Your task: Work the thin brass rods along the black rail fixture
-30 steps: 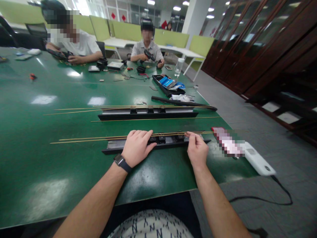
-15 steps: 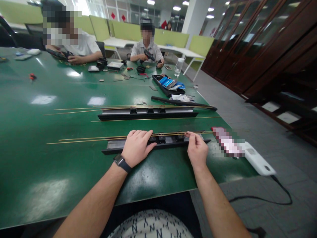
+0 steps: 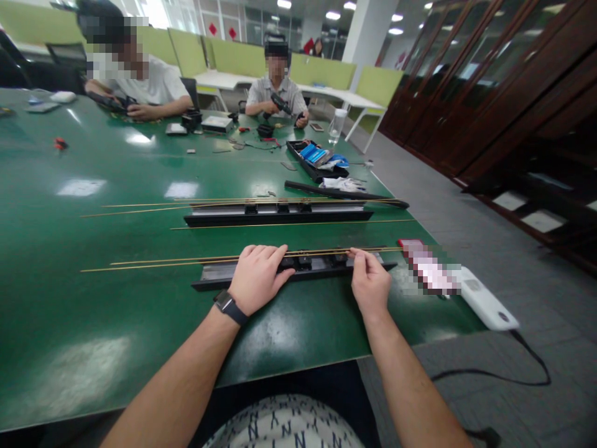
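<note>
A black and silver metal channel [image 3: 219,271] with several black blocks inside lies along the table in front of me. Thin brass-coloured rods [image 3: 153,266] run along its top and stick out well past its left end. My left hand [image 3: 258,274] is closed over the channel's middle, fingers across the rods and thumb on the near side. Near the channel's right end, my right hand [image 3: 372,280] pinches a rod between thumb and fingertips. Behind, a second similar channel [image 3: 280,218] lies with more rods over it, and one single rod [image 3: 233,226] lies between the two channels.
On the right of the green table [image 3: 140,336] are a red-edged phone-like object [image 3: 426,266] and a white device [image 3: 487,300] with a cable. Farther back lie a long black bar [image 3: 345,191], white gloves [image 3: 342,184] and a black tray [image 3: 308,163]. Two people sit across.
The nearer rod has slid slightly left, its left end reaching farther out. My right hand has shifted a little left with it; my left hand stays put.
</note>
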`<state>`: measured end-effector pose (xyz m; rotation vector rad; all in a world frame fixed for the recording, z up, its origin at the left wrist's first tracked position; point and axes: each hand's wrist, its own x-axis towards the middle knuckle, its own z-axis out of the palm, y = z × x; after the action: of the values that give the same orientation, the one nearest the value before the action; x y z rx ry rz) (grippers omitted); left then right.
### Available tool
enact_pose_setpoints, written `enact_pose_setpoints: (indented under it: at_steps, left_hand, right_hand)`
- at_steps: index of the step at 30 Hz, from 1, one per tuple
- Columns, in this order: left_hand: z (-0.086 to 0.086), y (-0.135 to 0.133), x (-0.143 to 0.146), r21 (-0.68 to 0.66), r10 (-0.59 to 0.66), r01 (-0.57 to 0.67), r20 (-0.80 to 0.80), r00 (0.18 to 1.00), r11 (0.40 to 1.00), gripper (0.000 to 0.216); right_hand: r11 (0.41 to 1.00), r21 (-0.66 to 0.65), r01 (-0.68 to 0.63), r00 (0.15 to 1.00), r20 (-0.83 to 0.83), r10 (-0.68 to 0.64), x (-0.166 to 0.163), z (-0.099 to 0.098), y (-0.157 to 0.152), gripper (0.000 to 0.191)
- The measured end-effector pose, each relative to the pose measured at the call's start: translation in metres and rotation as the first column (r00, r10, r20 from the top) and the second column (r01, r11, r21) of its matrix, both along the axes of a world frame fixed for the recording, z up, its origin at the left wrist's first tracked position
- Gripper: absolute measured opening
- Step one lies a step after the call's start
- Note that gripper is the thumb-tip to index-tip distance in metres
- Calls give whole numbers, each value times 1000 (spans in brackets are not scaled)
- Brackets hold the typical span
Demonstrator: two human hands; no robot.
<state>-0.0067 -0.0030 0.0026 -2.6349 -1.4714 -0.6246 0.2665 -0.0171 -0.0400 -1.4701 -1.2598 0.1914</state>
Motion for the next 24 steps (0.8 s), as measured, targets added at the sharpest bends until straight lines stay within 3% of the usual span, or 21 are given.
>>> enact_pose_setpoints:
  at_steps: [24]
  left_hand:
    - [0, 0, 1, 0, 1, -1, 11, 1000, 1000, 46]
  right_hand:
    - [1000, -28, -8, 999, 37, 9, -1, 4, -2, 37]
